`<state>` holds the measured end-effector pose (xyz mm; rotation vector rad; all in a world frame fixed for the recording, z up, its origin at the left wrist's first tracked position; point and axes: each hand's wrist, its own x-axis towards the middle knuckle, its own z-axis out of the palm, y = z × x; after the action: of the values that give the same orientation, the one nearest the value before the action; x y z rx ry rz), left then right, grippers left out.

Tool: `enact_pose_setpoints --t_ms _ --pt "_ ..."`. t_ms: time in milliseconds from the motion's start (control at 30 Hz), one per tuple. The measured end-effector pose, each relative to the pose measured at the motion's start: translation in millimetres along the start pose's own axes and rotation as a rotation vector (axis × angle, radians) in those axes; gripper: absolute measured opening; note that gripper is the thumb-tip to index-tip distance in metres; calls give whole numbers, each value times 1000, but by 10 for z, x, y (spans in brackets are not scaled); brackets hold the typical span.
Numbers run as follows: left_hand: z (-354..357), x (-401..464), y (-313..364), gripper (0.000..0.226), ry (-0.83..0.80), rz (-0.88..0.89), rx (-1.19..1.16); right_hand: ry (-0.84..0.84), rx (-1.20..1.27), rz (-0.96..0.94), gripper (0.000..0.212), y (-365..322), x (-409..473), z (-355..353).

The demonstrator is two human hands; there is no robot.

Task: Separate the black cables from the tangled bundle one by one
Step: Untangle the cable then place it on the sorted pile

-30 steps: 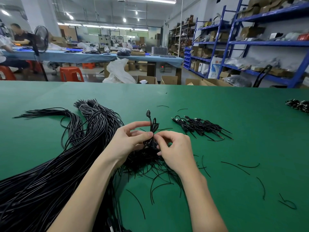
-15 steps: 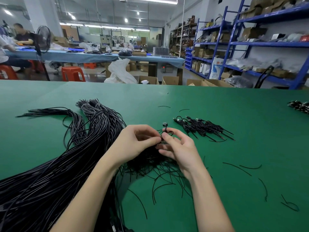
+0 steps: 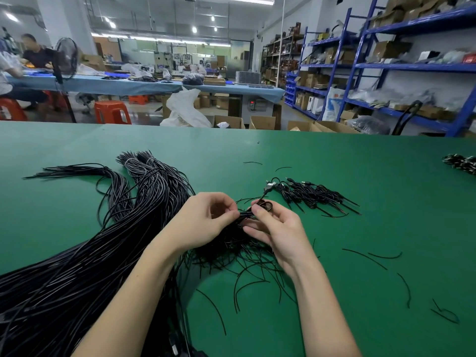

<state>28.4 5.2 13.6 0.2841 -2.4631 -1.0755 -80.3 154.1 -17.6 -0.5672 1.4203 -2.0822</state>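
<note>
Change since earlier frame: both hands have dropped lower over the tangle; the cable end that stood upright between them now leans away to the right, its plug near the sorted pile.
Step in hand: one cable (image 3: pixel 260 205) is being worked free, a judgement from the small coil at the fingertips.
Left hand (image 3: pixel 203 222): grip pinched on the cable strands, thumb and forefinger closed on them.
Right hand (image 3: pixel 279 229): grip likewise clamped on the same cable, holding its small loop just beside the left fingertips.
Task's thing: tangled bundle (image 3: pixel 85 256), a long mass of black cables running from the near left corner up toward the middle of the surface, with its loose ends lying under both hands.
Sorted pile (image 3: pixel 309 195): short plugged cables lying together just beyond the right hand, apart from the bundle.
Next move, judged: draw the held cable clear of the strands beneath, then lay it on the sorted pile; a slow pull seems wise, since neighbouring ends could be dragged along.
Progress, judged: early, as most of the bundle lies unsorted.
Surface (image 3: pixel 360 163): green, matt; black offcuts (image 3: pixel 383 256) scattered at the right; another small dark heap (image 3: pixel 461 163) at the far right edge.
Room: workshop with blue shelving (image 3: pixel 360 65) carrying boxes, a long blue table (image 3: pixel 144 85), orange stools (image 3: pixel 112 112), a standing fan (image 3: pixel 65 59), a seated person at far left.
</note>
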Motion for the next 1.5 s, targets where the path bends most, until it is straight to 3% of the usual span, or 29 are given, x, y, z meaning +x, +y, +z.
enact_pose_setpoints --t_ms 300,467,600,900,1033,1133,1300,1500 --pt "3 -15 31 7 -102 15 -115 17 191 2 6 25 15 4" --pt "28 -12 60 11 -83 -82 -280 -32 189 -53 20 11 3 -49" --pt "4 -28 64 9 -127 -158 -373 -39 128 -85 17 31 -4 -60" --pt "25 -16 101 7 -67 -160 -264 -13 -48 -239 24 -53 -32 -162" --pt "58 3 77 4 -42 -111 -159 -12 8 -234 11 -66 -55 -140" --pt "80 6 79 4 -40 -84 -122 21 -3 -216 19 -55 -43 -146" --pt "123 13 113 6 -37 -34 -63 -68 4 -115 24 -28 -69 -67" --pt "122 24 145 8 -22 -158 -254 18 108 -57 14 22 -17 -6"
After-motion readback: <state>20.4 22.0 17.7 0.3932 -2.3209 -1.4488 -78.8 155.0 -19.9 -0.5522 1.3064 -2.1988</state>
